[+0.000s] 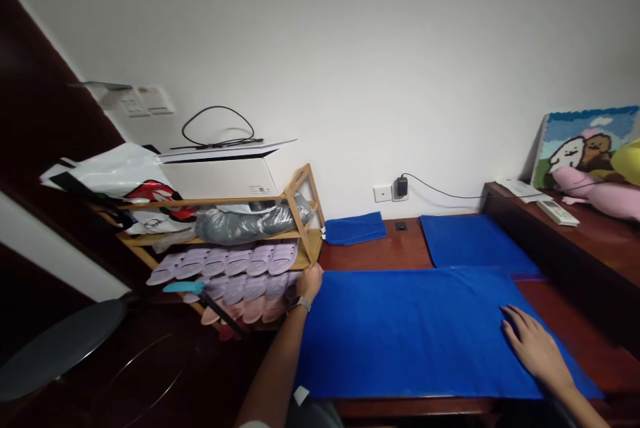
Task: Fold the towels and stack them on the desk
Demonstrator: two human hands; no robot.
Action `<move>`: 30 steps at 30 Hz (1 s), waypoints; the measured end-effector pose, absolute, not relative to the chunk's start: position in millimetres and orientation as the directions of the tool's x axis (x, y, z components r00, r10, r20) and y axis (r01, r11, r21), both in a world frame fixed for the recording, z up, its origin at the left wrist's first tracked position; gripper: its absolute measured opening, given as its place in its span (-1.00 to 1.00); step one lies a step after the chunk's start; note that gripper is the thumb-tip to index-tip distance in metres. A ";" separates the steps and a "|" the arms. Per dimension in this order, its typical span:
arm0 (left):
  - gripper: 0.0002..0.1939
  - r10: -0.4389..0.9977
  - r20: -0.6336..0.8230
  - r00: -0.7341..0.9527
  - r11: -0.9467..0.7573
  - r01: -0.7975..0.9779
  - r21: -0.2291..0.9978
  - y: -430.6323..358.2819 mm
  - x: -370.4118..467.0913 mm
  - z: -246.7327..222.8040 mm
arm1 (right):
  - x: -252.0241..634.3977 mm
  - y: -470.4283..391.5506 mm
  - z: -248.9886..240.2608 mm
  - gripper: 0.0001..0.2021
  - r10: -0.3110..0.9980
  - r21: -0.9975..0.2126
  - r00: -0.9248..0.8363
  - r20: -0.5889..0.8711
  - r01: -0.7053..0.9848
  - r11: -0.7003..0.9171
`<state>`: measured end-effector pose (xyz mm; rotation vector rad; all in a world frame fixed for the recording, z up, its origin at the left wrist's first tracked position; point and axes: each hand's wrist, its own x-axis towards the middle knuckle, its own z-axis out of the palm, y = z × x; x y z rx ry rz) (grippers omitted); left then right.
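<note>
A large blue towel (400,335) is spread out over the reddish-brown wooden tabletop, with a white tag (301,395) at its near left corner. My left hand (311,283), with a watch on the wrist, is closed at the towel's far left corner, beside the shoe rack. The fingertips are partly hidden. On the towel's right side my right hand (536,347) lies palm down, fingers stretched out. Behind are a small folded blue towel (355,228) at the left and another blue towel (473,241) at the right, which meets the large one's far edge.
To the left stands a wooden shoe rack (303,215) with several slippers (235,260) and a white box (220,178) on top. A dark round stool (60,348) is at the lower left. A raised ledge at right holds a remote (557,212) and a pink plush toy (600,193).
</note>
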<state>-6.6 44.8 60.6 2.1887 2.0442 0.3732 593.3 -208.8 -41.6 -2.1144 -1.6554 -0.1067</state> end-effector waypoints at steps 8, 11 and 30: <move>-0.64 0.935 0.267 0.233 -0.284 0.943 0.174 11.7 13.8 37.1 | 600.2 -208.3 -51.4 -0.31 0.911 -0.275 0.273 0.310 0.943 -0.189; -0.57 0.916 0.254 0.311 -0.357 0.919 0.164 -1.2 15.0 20.4 | 599.5 -208.1 -51.5 -0.29 0.915 -0.273 0.283 0.288 0.940 -0.205; -0.29 0.912 0.154 0.379 -0.400 0.905 0.143 -4.4 1.9 7.4 | 295.6 -63.4 32.5 -0.33 0.956 -0.310 -0.270 0.117 0.904 0.294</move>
